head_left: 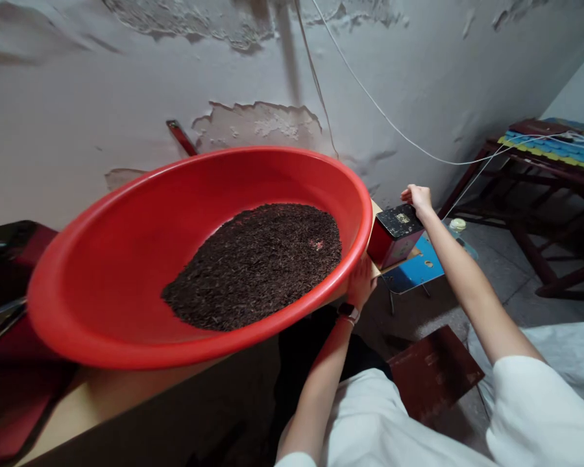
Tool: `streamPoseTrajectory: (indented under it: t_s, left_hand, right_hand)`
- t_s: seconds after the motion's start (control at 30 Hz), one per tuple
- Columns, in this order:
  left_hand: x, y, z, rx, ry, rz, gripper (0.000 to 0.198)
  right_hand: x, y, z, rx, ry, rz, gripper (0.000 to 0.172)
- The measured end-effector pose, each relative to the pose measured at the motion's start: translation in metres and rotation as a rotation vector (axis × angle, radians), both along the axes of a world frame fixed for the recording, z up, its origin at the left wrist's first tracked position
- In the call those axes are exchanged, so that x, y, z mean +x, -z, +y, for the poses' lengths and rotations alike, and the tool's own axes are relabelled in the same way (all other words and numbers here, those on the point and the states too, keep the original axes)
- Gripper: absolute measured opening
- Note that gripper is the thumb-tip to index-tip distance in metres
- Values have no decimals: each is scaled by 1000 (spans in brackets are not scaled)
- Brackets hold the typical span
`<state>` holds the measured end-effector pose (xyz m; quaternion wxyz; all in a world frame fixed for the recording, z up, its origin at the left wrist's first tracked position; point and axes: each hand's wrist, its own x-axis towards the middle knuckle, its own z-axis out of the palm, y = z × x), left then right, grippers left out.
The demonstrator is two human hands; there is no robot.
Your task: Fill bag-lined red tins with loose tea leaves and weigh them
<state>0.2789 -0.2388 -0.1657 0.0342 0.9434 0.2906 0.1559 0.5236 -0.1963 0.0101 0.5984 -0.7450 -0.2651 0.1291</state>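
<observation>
A large red plastic basin (126,240) stands tilted on a wooden table edge (111,392), holding a heap of dark loose tea leaves (257,263). My left hand (359,284) grips the basin's right rim from below, fingers curled round it, a dark watch on the wrist. My right hand (417,197) reaches further out and is closed on the far edge of a red tin with a black top (394,235), which stands tilted at the table's end, just right of the basin.
A peeling plaster wall (253,123) runs behind the basin, with white cables (394,126) strung across. A blue stool (421,264) and a brown box (433,371) lie on the floor. A dark red wooden bench (549,175) with blue mats stands right.
</observation>
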Motion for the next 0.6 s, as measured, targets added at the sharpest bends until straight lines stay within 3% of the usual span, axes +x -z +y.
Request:
streamPoseTrajectory:
  t_s: [0.1,0.2,0.3,0.4,0.5,0.6]
  left_hand:
    - [-6,21,3,11,-40,78,67]
    - [-4,26,4,28,-44,62,68]
    - [-3,28,5,44,-41,39,72]
    - [-6,31,8,48,-23,-6,72]
    - [-10,32,10,33,0,-94,70]
    - [-12,28,12,-13,-18,-180,69]
  right_hand:
    - [18,-4,-14,161,-125,167,31]
    - [27,3,-40,163,-352,181,44]
    - [19,26,-68,71,-562,274,65]
    - [3,53,-91,94,-707,358,93]
    - [-8,66,-112,170,-759,292,120]
    - [-15,68,-131,90,-680,72,134]
